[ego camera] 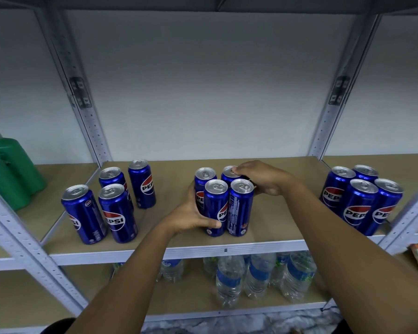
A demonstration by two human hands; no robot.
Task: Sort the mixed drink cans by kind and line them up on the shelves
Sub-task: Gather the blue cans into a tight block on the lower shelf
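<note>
From the head view, four blue cans [223, 201] stand bunched upright in the middle of the shelf [275, 227], with further groups of blue cans to the left [106, 201] and right [362, 198]. The left hand [191, 214] wraps the bunch's front-left side, thumb across the front can. The right hand [263, 177] curls over the back-right can's top.
</note>
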